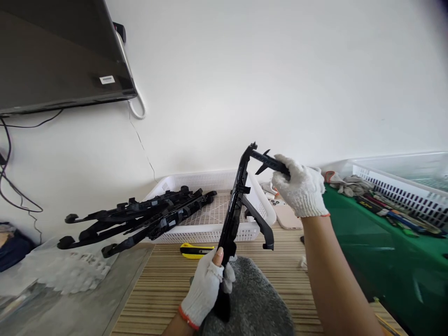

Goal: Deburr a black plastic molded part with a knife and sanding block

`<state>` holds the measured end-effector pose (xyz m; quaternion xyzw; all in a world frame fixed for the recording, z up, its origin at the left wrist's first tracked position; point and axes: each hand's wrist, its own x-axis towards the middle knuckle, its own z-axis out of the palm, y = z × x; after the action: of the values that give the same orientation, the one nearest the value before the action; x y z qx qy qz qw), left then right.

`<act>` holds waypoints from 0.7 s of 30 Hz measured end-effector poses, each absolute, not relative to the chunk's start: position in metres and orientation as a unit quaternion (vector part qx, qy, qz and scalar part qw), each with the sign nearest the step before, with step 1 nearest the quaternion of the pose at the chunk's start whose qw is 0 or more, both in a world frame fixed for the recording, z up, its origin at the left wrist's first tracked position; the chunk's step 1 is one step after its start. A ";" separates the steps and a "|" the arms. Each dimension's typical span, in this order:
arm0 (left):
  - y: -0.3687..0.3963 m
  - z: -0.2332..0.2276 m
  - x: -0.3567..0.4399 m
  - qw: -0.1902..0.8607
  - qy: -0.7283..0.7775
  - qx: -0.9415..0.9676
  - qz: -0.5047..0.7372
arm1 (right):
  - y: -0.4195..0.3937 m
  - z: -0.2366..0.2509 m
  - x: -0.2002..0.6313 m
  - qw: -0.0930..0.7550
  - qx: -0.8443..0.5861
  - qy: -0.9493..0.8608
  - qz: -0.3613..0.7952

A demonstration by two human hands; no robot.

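Note:
My left hand [206,284], in a white knit glove with the thumb tip bare, is closed around the lower part of a long black plastic part [235,210]. The part stands tilted up, and a curved arm branches off its right side. My right hand [299,184], gloved in white, grips a dark narrow bar [268,161] with a thin pointed piece sticking out from it. This bar meets the upper end of the black part; whether the two are joined I cannot tell. Beneath my left hand lies a grey fuzzy pad [255,294].
Several similar black parts [140,219] lie across a white plastic basket [257,233], overhanging its left side. A yellow utility knife [196,251] and a phone [287,215] are on the striped table [154,289]. Tools [395,212] and gloves sit on green cloth at right. A screen [59,56] hangs upper left.

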<state>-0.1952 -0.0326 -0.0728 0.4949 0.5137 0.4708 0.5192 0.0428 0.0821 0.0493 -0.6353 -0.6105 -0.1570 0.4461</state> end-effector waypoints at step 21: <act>-0.033 -0.069 -0.197 0.527 0.519 0.491 0.461 | 0.093 0.040 0.044 0.340 -0.571 -0.735 -0.133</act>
<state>-0.1966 -0.0332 -0.0688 0.4911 0.5187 0.4605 0.5269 0.0436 0.0927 0.0397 -0.5710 -0.7352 -0.1328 0.3402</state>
